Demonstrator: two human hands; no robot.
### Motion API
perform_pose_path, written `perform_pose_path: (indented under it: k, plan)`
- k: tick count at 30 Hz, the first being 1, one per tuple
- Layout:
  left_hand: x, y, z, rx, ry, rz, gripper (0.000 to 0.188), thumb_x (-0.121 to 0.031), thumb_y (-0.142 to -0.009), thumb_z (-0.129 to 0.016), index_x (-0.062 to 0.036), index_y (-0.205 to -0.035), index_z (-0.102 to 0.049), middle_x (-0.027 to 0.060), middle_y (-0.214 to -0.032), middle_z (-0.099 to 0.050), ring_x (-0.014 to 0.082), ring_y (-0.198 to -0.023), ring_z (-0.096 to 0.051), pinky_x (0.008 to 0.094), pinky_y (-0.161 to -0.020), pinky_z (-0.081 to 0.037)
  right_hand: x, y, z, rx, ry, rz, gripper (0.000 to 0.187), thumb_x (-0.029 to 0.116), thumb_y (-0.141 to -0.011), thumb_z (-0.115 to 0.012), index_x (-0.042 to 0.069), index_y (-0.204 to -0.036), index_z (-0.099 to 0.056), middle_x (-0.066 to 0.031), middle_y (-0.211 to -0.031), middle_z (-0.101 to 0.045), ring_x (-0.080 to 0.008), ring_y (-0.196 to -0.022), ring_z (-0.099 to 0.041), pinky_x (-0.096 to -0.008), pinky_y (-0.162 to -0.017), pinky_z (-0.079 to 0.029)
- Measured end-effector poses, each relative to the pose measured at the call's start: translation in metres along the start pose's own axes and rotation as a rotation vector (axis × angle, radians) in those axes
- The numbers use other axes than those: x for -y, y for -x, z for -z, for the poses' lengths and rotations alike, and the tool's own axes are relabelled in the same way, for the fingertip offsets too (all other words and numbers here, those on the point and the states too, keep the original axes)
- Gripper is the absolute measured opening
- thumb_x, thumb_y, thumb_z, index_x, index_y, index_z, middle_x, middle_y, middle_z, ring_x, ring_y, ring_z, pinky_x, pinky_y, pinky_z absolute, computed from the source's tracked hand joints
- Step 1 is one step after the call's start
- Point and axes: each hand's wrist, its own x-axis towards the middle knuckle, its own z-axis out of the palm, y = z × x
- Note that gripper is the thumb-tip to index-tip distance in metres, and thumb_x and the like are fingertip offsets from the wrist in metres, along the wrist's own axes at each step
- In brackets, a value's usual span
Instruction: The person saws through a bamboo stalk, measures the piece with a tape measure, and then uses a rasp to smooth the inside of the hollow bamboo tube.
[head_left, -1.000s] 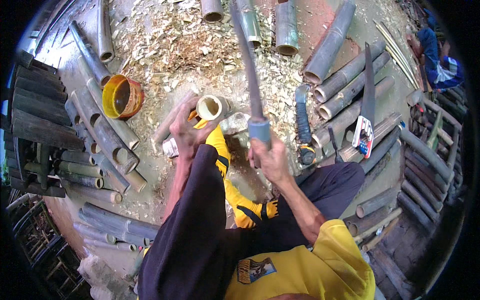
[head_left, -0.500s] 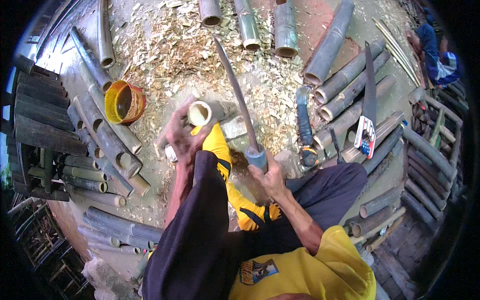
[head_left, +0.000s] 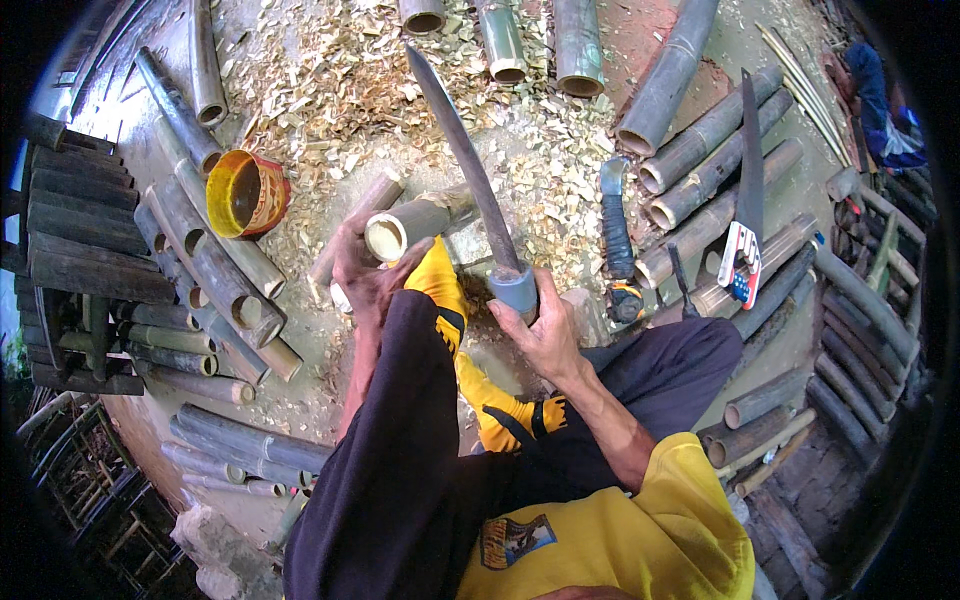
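Note:
My right hand point(head_left: 545, 335) is wrapped round the grey-blue cylindrical handle of a machete point(head_left: 458, 150). Its long, slightly curved blade points up and away, toward the far left. A short bamboo tube point(head_left: 418, 222) lies tilted in front of me, its pale cut end facing me. Around the near left side of that tube curls my left hand point(head_left: 370, 265), thumb below the opening. My yellow shoe point(head_left: 437, 285) is close against the tube's near side. Beyond the left hand lies another pale round length point(head_left: 362, 228), and a light block point(head_left: 468, 243) sits under or behind the tube.
A yellow-and-red bucket point(head_left: 247, 195) stands at the left among bamboo tubes with holes point(head_left: 225, 280). Wood chips point(head_left: 340, 90) cover the far floor. To the right lie a handsaw point(head_left: 748, 190), a dark wrapped tool point(head_left: 616, 230) and several bamboo lengths point(head_left: 710, 130). A person point(head_left: 885, 110) is at far right.
The bamboo tube's cut end has shifted slightly left and down, with my left hand still on it. The machete's tip has swung a little left and farther away. The view has shifted slightly.

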Motion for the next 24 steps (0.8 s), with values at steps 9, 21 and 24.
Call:
perform_pose_path:
  k: [9,21,24]
  plan:
    - [0.007,0.007,-0.014,-0.008,-0.102,-0.171,0.056,-0.013,-0.053,-0.086,-0.0043,-0.101,-0.058,0.0038,-0.09,-0.061,0.0137,-0.083,-0.058,0.0282,-0.075,-0.047,-0.049,-0.041,-0.021,0.062,0.214,0.01,0.043,0.026,-0.085,-0.062,-0.002,-0.11,-0.041,-0.0262,-0.076,-0.061,-0.043,-0.073,-0.062,-0.043,-0.059,-0.05]
    - [-0.01,-0.015,0.036,-0.179,0.502,0.151,0.046,-0.004,-0.073,-0.065,0.0028,-0.116,-0.047,0.012,-0.105,-0.054,0.0187,-0.095,-0.054,0.0307,-0.085,-0.044,-0.011,0.007,0.023,-0.089,0.04,-0.057,0.045,0.028,-0.083,-0.064,0.0,-0.113,-0.046,-0.0152,-0.084,-0.065,-0.0242,-0.073,-0.065,-0.0342,-0.064,-0.05]
    - [-0.009,-0.009,0.032,-0.195,0.551,0.166,0.042,-0.004,-0.076,-0.061,0.0038,-0.114,-0.047,0.013,-0.105,-0.054,0.0195,-0.094,-0.053,0.0322,-0.086,-0.044,-0.031,0.019,0.011,-0.05,0.085,-0.137,0.045,0.029,-0.083,-0.064,0.0,-0.112,-0.045,-0.016,-0.084,-0.065,-0.0273,-0.072,-0.066,-0.0354,-0.063,-0.049]
